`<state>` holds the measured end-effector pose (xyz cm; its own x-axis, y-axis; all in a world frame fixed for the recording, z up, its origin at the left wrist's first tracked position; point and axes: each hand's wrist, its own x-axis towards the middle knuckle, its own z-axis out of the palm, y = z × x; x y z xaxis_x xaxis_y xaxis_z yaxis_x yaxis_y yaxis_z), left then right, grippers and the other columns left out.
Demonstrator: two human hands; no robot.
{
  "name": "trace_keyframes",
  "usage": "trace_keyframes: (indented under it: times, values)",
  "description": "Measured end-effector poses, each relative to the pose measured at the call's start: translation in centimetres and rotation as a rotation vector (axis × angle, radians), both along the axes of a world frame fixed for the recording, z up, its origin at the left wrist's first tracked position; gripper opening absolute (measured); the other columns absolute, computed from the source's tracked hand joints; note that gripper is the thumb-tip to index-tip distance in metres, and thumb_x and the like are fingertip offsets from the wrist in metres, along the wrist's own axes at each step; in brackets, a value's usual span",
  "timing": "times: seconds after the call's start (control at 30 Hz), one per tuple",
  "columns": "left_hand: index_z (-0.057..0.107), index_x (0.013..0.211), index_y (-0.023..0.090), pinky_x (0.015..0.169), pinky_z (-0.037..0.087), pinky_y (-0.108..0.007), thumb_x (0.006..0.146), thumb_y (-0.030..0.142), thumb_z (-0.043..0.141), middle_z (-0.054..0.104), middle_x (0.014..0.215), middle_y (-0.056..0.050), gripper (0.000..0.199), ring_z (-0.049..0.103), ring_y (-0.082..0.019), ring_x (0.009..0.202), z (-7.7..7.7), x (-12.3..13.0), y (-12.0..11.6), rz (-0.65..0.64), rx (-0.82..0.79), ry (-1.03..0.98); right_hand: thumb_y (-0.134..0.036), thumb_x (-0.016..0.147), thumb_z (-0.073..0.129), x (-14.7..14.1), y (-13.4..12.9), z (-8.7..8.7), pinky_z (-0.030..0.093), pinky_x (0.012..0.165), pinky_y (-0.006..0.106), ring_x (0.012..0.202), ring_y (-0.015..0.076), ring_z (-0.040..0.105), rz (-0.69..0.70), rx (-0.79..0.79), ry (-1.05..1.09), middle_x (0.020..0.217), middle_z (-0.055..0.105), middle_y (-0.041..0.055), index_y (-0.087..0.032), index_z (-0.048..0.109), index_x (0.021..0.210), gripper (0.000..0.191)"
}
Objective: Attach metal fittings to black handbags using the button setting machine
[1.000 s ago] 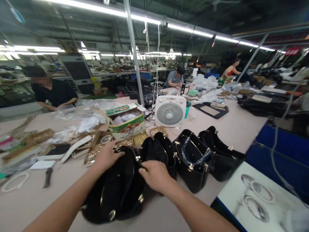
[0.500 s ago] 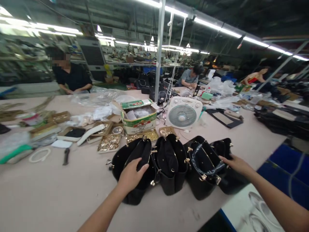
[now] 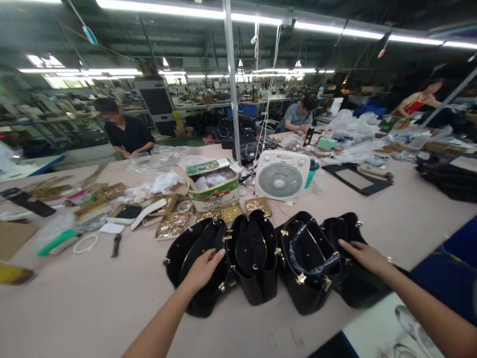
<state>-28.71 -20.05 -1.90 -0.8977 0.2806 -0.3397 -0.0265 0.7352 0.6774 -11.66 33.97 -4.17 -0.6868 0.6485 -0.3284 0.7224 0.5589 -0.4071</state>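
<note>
Several black handbags stand open-topped in a row before me. My left hand [image 3: 204, 268] is at the mouth of the leftmost handbag [image 3: 201, 306], its thumb and fingers closed about the bag's inner edge; some fingertips are hidden. Across the row, my right hand [image 3: 367, 256] grips the rim of the rightmost handbag [image 3: 357, 286], with fingers partly out of sight. Between them are a handbag with a zipped middle pocket [image 3: 255, 291] and a handbag with a plastic-wrapped handle [image 3: 307, 298]. Gold-coloured clasps and rings show along the rims.
Behind the bags are trays of gold-coloured metal parts [image 3: 173, 225], a green-and-white carton [image 3: 216, 194] and a white box fan [image 3: 281, 174]. A hammer [image 3: 116, 245] lies left. A metal post [image 3: 233, 99] rises behind the carton. Other people sit across the table.
The view has turned slightly left and up. Both hands stay at the same two end bags, and the rightmost bag leans outward a bit more.
</note>
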Motion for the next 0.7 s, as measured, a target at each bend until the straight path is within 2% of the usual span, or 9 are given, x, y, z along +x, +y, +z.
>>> trace_keyframes:
  times: [0.13, 0.23, 0.3, 0.4, 0.5, 0.57, 0.7]
  values:
    - [0.055, 0.144, 0.005, 0.125, 0.032, -0.046, 0.086, 0.08, 0.042, 0.054, 0.154, -0.021, 0.095, 0.048, -0.036, 0.145, -0.3, 0.1, 1.4, 0.021, -0.037, -0.022, -0.077, 0.087, 0.047, -0.6, -1.4, 0.4, 0.04, 0.119, 0.046, 0.136, 0.0386, 0.056, 0.046, -0.097, 0.034, 0.14, 0.064, 0.0221, -0.008, 0.068, 0.133, 0.086]
    - [0.052, 0.146, 0.002, 0.125, 0.031, -0.049, 0.084, 0.08, 0.045, 0.052, 0.155, -0.024, 0.099, 0.046, -0.038, 0.146, -0.2, 0.1, 2.8, 0.024, -0.069, -0.019, -0.08, 0.089, 0.046, -1.6, -2.4, 0.9, 0.043, 0.116, 0.041, 0.134, 0.0341, 0.058, 0.07, -0.119, 0.06, 0.142, 0.063, 0.0202, -0.009, 0.062, 0.141, 0.089]
    - [0.055, 0.142, 0.005, 0.122, 0.035, -0.049, 0.083, 0.077, 0.049, 0.055, 0.152, -0.023, 0.093, 0.049, -0.04, 0.144, -0.2, 0.0, 3.6, 0.006, -0.081, 0.001, -0.081, 0.085, 0.052, -2.2, -3.2, 1.1, 0.044, 0.115, 0.042, 0.134, 0.0352, 0.058, 0.086, -0.108, 0.039, 0.145, 0.061, 0.0231, -0.006, 0.052, 0.149, 0.099]
    - [0.064, 0.13, 0.012, 0.113, 0.045, -0.047, 0.084, 0.065, 0.056, 0.066, 0.141, -0.019, 0.07, 0.058, -0.04, 0.135, -0.4, -0.3, 4.3, -0.024, -0.092, 0.027, -0.079, 0.079, 0.062, -2.9, -4.7, 1.0, 0.044, 0.113, 0.05, 0.135, 0.0415, 0.056, 0.129, -0.044, -0.029, 0.148, 0.056, 0.0263, -0.006, 0.045, 0.154, 0.106]
    - [0.07, 0.115, 0.017, 0.102, 0.052, -0.044, 0.083, 0.049, 0.059, 0.074, 0.126, -0.016, 0.047, 0.068, -0.038, 0.121, -0.6, -0.5, 4.2, -0.011, -0.129, 0.021, -0.069, 0.084, 0.06, -3.0, -5.5, 0.7, 0.039, 0.113, 0.059, 0.136, 0.0477, 0.052, 0.18, 0.055, -0.067, 0.15, 0.054, 0.0258, -0.009, 0.05, 0.152, 0.091]
    - [0.072, 0.107, 0.019, 0.095, 0.054, -0.042, 0.08, 0.043, 0.062, 0.078, 0.116, -0.015, 0.038, 0.072, -0.037, 0.112, -0.7, -0.4, 3.9, 0.011, -0.169, 0.002, -0.064, 0.086, 0.058, -3.0, -5.2, 0.2, 0.04, 0.111, 0.062, 0.131, 0.0493, 0.055, 0.205, 0.084, -0.077, 0.143, 0.061, 0.025, -0.011, 0.056, 0.146, 0.08]
    - [0.071, 0.104, 0.019, 0.088, 0.056, -0.04, 0.075, 0.035, 0.067, 0.079, 0.11, -0.015, 0.034, 0.074, -0.036, 0.104, -0.8, -0.2, 3.4, 0.039, -0.241, -0.04, -0.055, 0.088, 0.053, -3.5, -3.6, -1.0, 0.051, 0.101, 0.047, 0.114, 0.0392, 0.069, 0.247, -0.029, -0.09, 0.119, 0.075, 0.0179, -0.015, 0.073, 0.122, 0.056]
